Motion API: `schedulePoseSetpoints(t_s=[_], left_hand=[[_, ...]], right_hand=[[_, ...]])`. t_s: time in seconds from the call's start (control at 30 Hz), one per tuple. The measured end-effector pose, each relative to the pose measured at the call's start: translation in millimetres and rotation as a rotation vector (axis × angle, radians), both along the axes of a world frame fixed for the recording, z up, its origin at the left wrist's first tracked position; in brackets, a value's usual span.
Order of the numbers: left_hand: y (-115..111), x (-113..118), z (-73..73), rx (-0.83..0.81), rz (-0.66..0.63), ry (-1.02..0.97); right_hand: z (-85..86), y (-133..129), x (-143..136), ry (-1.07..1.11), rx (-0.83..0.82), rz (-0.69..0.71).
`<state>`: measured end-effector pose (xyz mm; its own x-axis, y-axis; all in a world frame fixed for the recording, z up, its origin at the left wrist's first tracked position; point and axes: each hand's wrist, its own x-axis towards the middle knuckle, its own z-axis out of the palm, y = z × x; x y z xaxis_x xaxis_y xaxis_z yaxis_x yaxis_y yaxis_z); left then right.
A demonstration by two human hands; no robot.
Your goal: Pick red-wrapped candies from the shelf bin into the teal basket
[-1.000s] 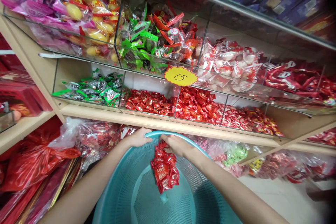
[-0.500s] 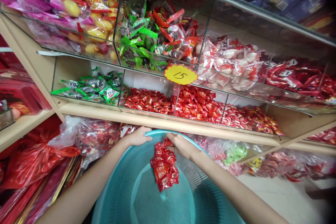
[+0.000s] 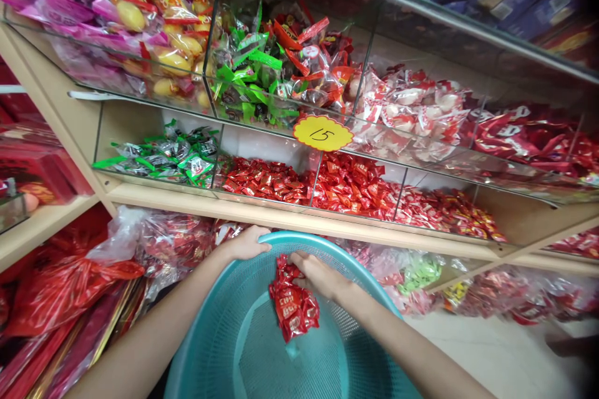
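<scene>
Red-wrapped candies [image 3: 296, 308] form one small cluster within the teal perforated basket [image 3: 206, 336], toward its far side. The left hand [image 3: 250, 242] is closed over the far rim; the right hand [image 3: 318, 271] reaches inside, fingers curled at the cluster's upper end, though whether they grip it is unclear. Only that cluster shows in the basket, a modest amount by my judgement. Beyond, similar red packets [image 3: 349, 190] fill lower bins beside green-wrapped sweets [image 3: 196, 165], beneath a yellow "15" tag [image 3: 322, 133].
</scene>
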<state>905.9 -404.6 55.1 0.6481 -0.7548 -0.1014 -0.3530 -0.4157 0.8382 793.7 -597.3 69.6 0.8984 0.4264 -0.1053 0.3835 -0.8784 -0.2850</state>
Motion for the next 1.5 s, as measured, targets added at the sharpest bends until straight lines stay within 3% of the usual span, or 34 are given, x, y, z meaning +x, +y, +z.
schedulePoseSetpoints(t_s=[0.27, 0.5, 0.7, 0.87, 1.2, 1.5], left_hand=[[-1.6, 0.9, -2.1, 0.007, -0.012, -0.014], [-0.6, 1.8, -3.7, -0.017, -0.015, -0.014], [-1.5, 0.8, -1.4, -0.01, -0.017, 0.003], [-2.5, -0.1, 0.4, -0.025, -0.018, -0.006], [-1.8, -0.2, 1.2, -0.039, -0.009, -0.014], [-2.1, -3.0, 3.5, -0.039, -0.014, 0.004]], right_hand=[[2.9, -24.0, 7.1, -0.042, 0.093, -0.026], [-7.0, -20.2, 3.5, -0.032, 0.147, -0.023], [4.3, -28.8, 8.7, -0.046, 0.169, -0.087], [12.3, -30.9, 17.3, -0.024, 0.076, -0.087], [35.2, -2.9, 27.0, -0.014, -0.223, -0.012], [28.1, -1.6, 21.6, -0.075, -0.325, -0.061]])
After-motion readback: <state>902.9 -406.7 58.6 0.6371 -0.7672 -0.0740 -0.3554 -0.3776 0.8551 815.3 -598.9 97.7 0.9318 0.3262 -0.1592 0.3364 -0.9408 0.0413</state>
